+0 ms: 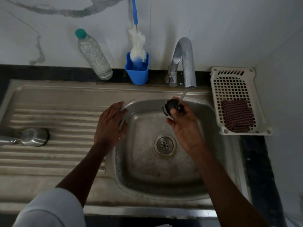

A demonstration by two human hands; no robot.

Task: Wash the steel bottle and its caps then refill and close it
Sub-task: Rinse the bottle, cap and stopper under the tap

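The right hand point(185, 126) grips the black inner cap point(171, 106) at its fingertips, under the tap stream point(182, 95). The left hand point(109, 125) rests flat, fingers relaxed, on the sink rim point(129, 102); the steel bottle point(32, 137) lies sideways well left of it.

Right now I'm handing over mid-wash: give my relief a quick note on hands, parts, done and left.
Right hand grips the black inner cap under the running tap.
Left hand rests open on the sink rim.
Steel bottle and steel cap lie on the drainboard, at the left.
Done: bottle opened.
Left: finish rinsing this cap, wash anything unwashed, refill, close.
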